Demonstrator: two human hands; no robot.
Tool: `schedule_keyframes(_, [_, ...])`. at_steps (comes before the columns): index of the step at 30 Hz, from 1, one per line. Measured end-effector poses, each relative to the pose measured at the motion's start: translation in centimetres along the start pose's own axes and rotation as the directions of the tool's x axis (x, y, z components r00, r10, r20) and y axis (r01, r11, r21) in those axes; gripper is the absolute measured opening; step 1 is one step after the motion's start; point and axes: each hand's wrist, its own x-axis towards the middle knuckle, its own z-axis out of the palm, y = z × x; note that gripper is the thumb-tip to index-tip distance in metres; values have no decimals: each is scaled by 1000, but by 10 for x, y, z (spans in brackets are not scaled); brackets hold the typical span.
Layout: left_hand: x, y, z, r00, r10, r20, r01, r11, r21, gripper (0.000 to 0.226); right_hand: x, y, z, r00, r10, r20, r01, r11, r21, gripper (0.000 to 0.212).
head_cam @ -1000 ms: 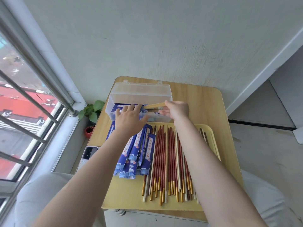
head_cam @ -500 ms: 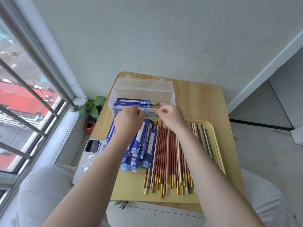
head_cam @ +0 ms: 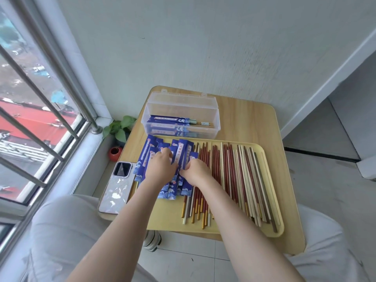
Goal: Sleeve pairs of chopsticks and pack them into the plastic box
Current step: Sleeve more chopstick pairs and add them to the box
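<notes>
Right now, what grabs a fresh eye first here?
Both hands, left hand and right hand, sit on the fan of blue paper sleeves at the yellow tray's left end. Red and cream chopsticks fill its right side. Behind, the clear plastic box stands open, holding sleeved pairs.

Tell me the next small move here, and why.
Probably lift one blue sleeve clear of the pile: both the left hand and right hand rest on the sleeves, holding no chopsticks, and the plastic box has room.
</notes>
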Motion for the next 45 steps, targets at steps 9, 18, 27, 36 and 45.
schedule_keyframes(9, [-7, 2, -5, 998, -60, -9, 59, 995, -84, 33, -24, 16, -27, 993, 67, -101, -4, 854, 520, 9])
schedule_keyframes(18, [-33, 60, -21, 994, 90, 65, -24, 746, -666, 30, -50, 40, -48, 994, -102, -24, 79, 586, 807, 23])
schedule_keyframes(27, [-43, 64, -1, 990, -22, 138, 131, 476, -870, 27, -65, 62, -53, 991, -131, -39, 115, 635, 764, 21])
schedule_keyframes(36, [-57, 70, -4, 992, -107, 65, 121, 703, -701, 28, -70, 80, -65, 931, 89, -354, 185, 721, 667, 21])
schedule_keyframes(45, [-56, 94, -19, 887, 446, 122, -446, 895, -33, 28, -83, 81, -89, 945, -142, -294, 276, 831, 483, 17])
